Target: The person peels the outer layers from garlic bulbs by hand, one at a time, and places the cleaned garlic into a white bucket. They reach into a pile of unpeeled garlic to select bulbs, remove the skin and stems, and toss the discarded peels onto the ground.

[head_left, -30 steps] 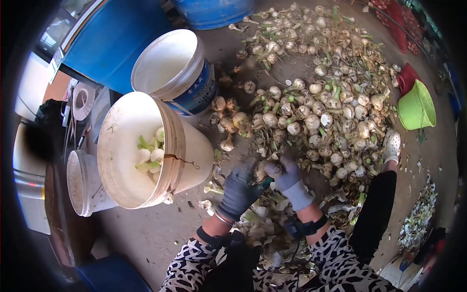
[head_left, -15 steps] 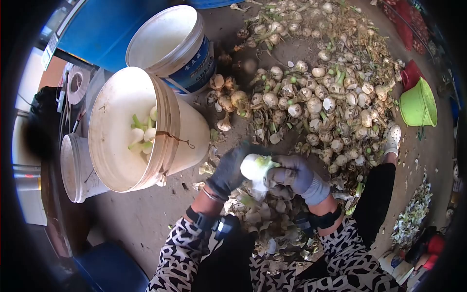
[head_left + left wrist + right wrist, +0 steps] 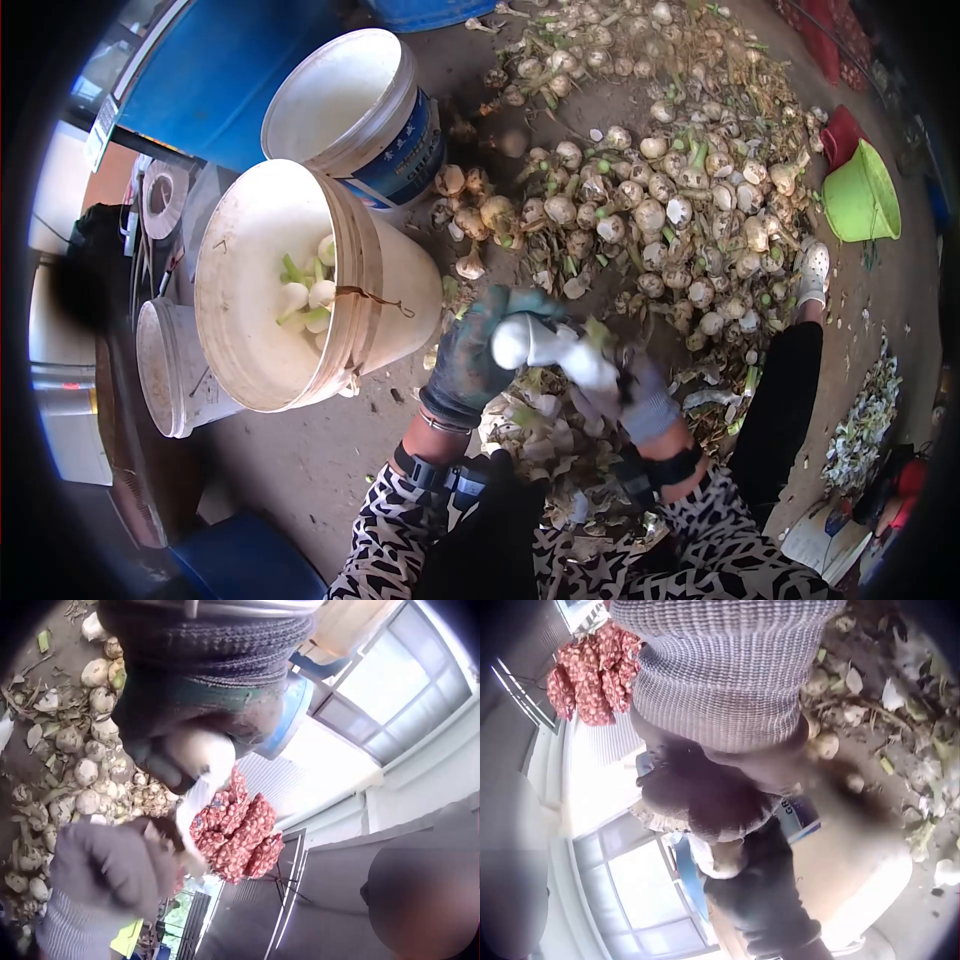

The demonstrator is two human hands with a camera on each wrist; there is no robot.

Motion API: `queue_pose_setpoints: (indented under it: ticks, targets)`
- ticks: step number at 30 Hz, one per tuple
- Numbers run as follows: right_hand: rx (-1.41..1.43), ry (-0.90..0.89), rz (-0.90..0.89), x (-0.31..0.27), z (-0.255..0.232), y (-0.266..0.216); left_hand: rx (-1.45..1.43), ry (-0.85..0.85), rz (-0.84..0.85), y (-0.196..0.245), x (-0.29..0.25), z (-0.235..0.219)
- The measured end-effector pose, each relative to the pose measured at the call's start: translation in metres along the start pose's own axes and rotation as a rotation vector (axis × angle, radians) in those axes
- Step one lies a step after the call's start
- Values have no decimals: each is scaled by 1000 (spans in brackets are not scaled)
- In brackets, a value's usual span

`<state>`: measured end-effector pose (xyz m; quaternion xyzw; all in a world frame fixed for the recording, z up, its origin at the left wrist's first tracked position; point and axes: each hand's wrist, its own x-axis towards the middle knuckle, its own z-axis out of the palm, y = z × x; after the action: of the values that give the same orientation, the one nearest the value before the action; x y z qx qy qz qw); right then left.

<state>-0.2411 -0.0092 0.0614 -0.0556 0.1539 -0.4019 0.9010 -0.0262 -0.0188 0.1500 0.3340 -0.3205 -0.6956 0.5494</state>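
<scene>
Gloved and dark, the left hand (image 3: 472, 362) grips a white peeled garlic bulb (image 3: 512, 341) between thumb and fingers, its stem end toward the right. The right hand (image 3: 634, 388), in a grey glove, pinches pale skin (image 3: 590, 366) that stretches from the bulb's stem. In the left wrist view the bulb (image 3: 201, 754) lies within the left hand (image 3: 150, 735), and the strip of skin (image 3: 196, 801) runs down to the right hand (image 3: 112, 870). The right wrist view shows the right hand (image 3: 712, 795) curled beside the bulb (image 3: 721, 859).
A large white bucket (image 3: 245, 300) holding several peeled bulbs stands left, with another white bucket (image 3: 335, 100) behind it. Unpeeled garlic (image 3: 690, 200) is heaped beyond the hands. Loose skins (image 3: 545, 440) lie beneath them. A green bucket (image 3: 862, 195) lies on its side at right.
The bulb was hidden or dirty-looking between the hands a second ago and now shows white. Since half a second ago, the right hand has moved right and down, stretching the skin away from the bulb.
</scene>
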Motion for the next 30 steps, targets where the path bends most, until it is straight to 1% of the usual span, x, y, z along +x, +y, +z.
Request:
queue_pose_setpoints:
  ticks: [2, 3, 6, 7, 8, 9, 10, 11, 12, 13, 14, 15, 16, 17, 18, 19, 20, 21, 22, 23, 24, 25, 26, 27, 28, 29, 30]
  targets:
    - [130, -58, 162, -37, 13, -4, -515, 59, 18, -7, 1, -5]
    - [128, -60, 161, -53, 24, -4, -714, 24, 2, -1, 1, -9]
    - [-235, -165, 102, -102, 68, -8, -844, 85, 27, 5, 0, -16]
    - [-358, -202, 76, -112, 79, -9, -843, 80, 29, 7, -1, -13]
    - [-485, -238, 45, -116, 84, -10, -822, 163, 28, 11, -1, -6]
    - [-854, -334, 197, -106, 85, -15, -801, 242, 26, 13, 1, -1]
    - [-1226, -424, 355, -89, 88, -21, -803, 229, 31, 11, 0, -4]
    - [-1853, -233, 441, -78, 103, -23, -768, 229, -29, 8, -1, -11]
    - [-2344, -23, 565, -67, 95, -15, -731, 229, -88, 5, -2, -15]
    - [-2344, 50, 442, -59, 86, -19, -633, 328, -105, 9, -2, -9]
    - [-2339, 116, 318, -49, 77, -24, -632, 320, -95, 16, -2, -6]
    - [-2344, 108, 313, -36, 68, -27, -578, 282, -61, 25, -4, -4]
    - [-2239, 153, 181, -19, 58, -28, -522, 247, -31, 38, -9, -2]
    - [-2126, 201, 58, -3, 49, -30, -378, 241, 124, 62, -15, 0]
    - [-2198, 216, -32, 16, 41, -28, -234, 236, 272, 92, -22, 4]
    - [-2270, 228, -128, 39, 39, -28, 148, 479, 544, 118, -25, 15]
    - [-2378, 267, -147, 64, 46, -30, 545, 713, 811, 143, -25, 21]
    - [-2480, 305, -167, 91, 54, -32, 1001, 817, 964, 165, -28, 12]
    - [-2470, 323, -106, 117, 54, -34, 1474, 895, 1091, 183, -30, 5]
    - [-2510, 291, -185, 143, 43, -34, 1487, 898, 1094, 194, -27, 5]
    - [-2506, 274, -200, 166, 43, -31, 1244, 947, 1030, 203, -22, 4]
    - [-2636, 217, -154, 187, 45, -24, 1003, 981, 956, 213, -16, 5]
    - [-2762, 160, -99, 205, 41, -18, 1016, 984, 958, 225, -8, 8]
    - [-2752, 147, -94, 221, 29, -15, 1360, 907, 971, 238, 1, 13]
    - [-2675, 117, -157, 237, 15, -11, 1701, 805, 966, 248, 13, 13]
    - [-2600, 88, -230, 250, 5, -11, 1762, 864, 922, 259, 35, 8]
    - [-2599, 73, -247, 253, 4, -13, 1816, 929, 885, 268, 51, 5]
